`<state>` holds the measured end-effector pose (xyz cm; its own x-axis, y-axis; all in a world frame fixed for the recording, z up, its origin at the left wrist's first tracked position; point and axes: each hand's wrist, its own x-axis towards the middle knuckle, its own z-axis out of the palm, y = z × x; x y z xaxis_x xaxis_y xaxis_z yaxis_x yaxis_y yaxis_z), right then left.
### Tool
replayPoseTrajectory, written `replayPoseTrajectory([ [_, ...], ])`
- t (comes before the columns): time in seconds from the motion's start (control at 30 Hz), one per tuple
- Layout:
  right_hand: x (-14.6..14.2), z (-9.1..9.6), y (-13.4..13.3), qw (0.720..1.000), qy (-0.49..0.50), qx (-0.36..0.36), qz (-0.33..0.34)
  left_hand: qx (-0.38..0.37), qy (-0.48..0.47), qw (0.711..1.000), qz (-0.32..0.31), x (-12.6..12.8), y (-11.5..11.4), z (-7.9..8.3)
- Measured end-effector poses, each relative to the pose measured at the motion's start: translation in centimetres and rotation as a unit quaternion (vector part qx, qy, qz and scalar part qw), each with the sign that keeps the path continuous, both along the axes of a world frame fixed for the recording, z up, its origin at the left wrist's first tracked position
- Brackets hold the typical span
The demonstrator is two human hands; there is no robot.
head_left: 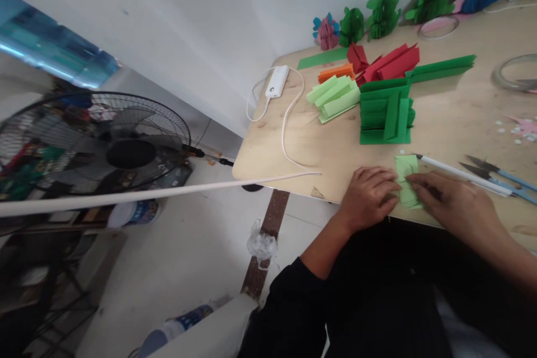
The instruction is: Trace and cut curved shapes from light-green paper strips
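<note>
My left hand (pixel 369 196) and my right hand (pixel 455 204) rest at the near edge of a wooden table (pixel 293 151). Both press down on a small light-green folded paper (pixel 406 182) that lies between them. The left hand's fingers are curled onto the paper's left side. My right hand's fingertips pinch its top fold. Most of the paper's lower part is hidden under the hands.
Stacks of folded paper lie further back: dark green (pixel 384 114), light green (pixel 333 98), red (pixel 390 64), orange (pixel 335 72). Scissors (pixel 499 176) and a white stick (pixel 461 174) lie right of the hands. A power bank (pixel 277 81) with its cable sits at left. A fan (pixel 96 151) stands on the floor.
</note>
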<state>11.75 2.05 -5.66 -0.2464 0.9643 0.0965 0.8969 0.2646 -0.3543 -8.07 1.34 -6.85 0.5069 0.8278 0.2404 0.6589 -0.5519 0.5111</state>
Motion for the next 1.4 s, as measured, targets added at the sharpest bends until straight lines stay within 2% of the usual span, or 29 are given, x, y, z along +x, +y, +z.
replayPoseTrajectory([
  [0.3,0.3,-0.3,0.4,1.0,-0.006,0.007,0.012,0.0,0.008,1.0,0.0,0.0,0.0,0.0],
  [0.77,0.2,-0.9,0.3,0.999,-0.001,0.038,0.005,0.041,-0.012,0.999,0.005,0.1,-0.2,-0.2],
  [1.0,-0.5,-0.7,-0.2,0.998,-0.019,0.053,-0.019,0.022,-0.007,1.0,0.006,0.0,-0.2,-0.1],
  [1.4,-0.7,-0.4,-0.6,0.997,-0.031,0.064,-0.01,0.015,0.003,1.0,0.003,0.0,-0.1,0.1],
])
